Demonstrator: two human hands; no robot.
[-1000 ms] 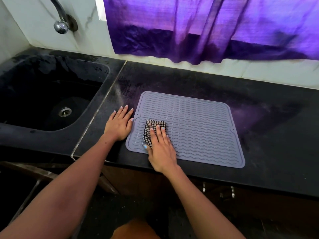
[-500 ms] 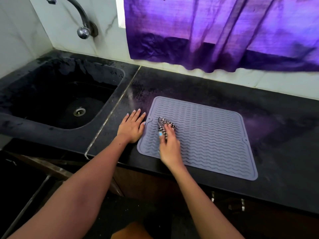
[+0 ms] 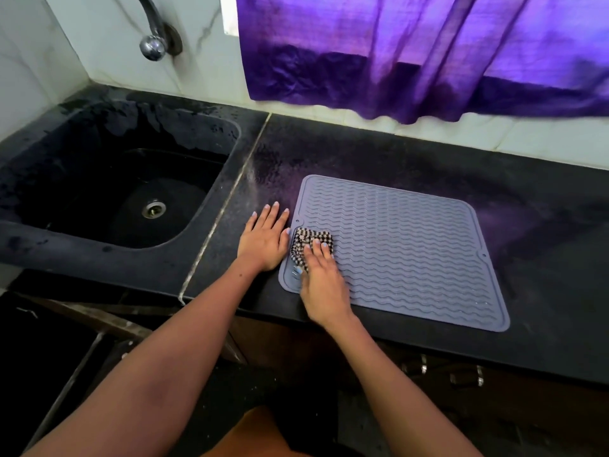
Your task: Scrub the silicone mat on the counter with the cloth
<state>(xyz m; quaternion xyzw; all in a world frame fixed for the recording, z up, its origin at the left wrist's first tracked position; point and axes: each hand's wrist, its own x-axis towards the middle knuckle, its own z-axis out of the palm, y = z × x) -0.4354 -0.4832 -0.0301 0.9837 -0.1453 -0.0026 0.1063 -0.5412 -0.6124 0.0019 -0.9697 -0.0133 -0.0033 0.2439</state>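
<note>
Mat: the grey mat lies flat on the black counter, just right of the sink.
Cloth: the checked cloth sits bunched on the mat's left edge, under my fingers.
Right hand: my right hand presses the cloth down with fingers nearly straight, thumb alongside.
Left hand: my left hand lies flat and spread on the counter, just beside the mat, holding nothing.
Progress: I judge the scrubbing is under way; only the left part is being worked, and the wide right side looks left to do.
Writing: none I can read.
</note>
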